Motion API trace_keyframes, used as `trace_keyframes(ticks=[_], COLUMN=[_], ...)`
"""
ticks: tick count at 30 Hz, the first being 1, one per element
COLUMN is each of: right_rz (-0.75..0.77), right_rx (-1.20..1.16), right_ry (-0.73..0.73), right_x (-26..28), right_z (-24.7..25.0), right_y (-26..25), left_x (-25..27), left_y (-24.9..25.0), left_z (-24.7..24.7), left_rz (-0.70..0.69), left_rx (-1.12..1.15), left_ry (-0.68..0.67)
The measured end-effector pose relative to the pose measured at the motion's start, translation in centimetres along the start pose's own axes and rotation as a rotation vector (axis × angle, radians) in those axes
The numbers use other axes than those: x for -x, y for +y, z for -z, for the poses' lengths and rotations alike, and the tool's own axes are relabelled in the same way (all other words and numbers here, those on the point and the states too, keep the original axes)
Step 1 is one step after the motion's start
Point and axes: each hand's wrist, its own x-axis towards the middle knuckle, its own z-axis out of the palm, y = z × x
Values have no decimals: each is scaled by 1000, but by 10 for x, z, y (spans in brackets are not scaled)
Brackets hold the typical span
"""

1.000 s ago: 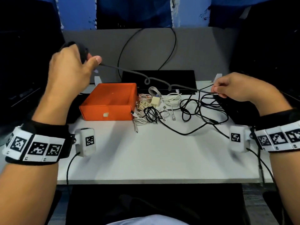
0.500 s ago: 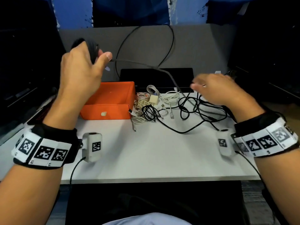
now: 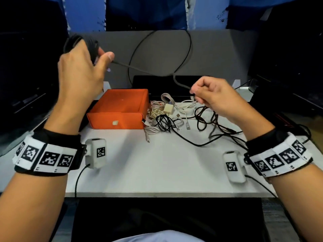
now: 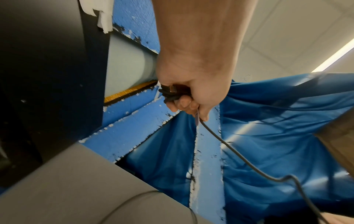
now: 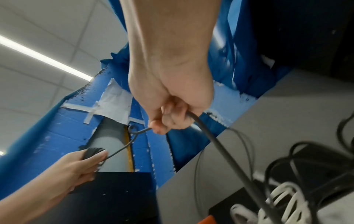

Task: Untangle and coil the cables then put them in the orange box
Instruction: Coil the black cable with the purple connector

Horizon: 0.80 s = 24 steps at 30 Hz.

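Note:
My left hand (image 3: 82,67) is raised above the table's left and grips a coil of dark grey cable (image 3: 90,45), wound in several loops (image 4: 170,92). From the thumb the loose cable strand (image 3: 139,68) runs right and down to my right hand (image 3: 209,95), which pinches it over the cable pile; its fingers curl round the strand (image 5: 203,128). The orange box (image 3: 118,109) sits open on the white table (image 3: 157,163), below and between the hands. Tangled black cables (image 3: 206,123) and white cables (image 3: 185,105) lie to the right of the box.
A small beige adapter (image 3: 168,109) and a pinkish coiled cable (image 3: 157,105) lie beside the box. A black flat device (image 3: 166,82) stands behind the pile against a grey partition (image 3: 218,55), where a thin black cable loops. Dark monitors flank both sides.
My right hand let go at the far right, swept left over the pile and now pinches the strand nearer the left hand. The left hand has kept the coil raised, with small shifts.

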Motion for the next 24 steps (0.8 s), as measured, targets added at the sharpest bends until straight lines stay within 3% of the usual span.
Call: trace_keyframes(ticks=[2, 6, 9, 11, 13, 17, 24], right_rz=[-7, -166, -226, -133, 8, 219, 224], right_rx=[21, 124, 513, 666, 623, 658, 539], right_ry=[-83, -234, -83, 61, 105, -82, -160], right_x=[0, 2, 3, 7, 13, 22, 26], right_z=[13, 31, 27, 13, -10, -43, -16], right_y=[5, 19, 15, -3, -26, -45, -50], left_x=[-3, 1, 10, 19, 30, 45, 51], left_y=[-7, 2, 17, 29, 42, 66, 69], left_z=[2, -6, -19, -27, -35, -41, -36], left_rz=[46, 79, 144, 182, 239, 369, 363], left_rx=[-2, -17, 94, 244, 494, 908, 976], left_ry=[11, -120, -300, -409, -512, -711, -930])
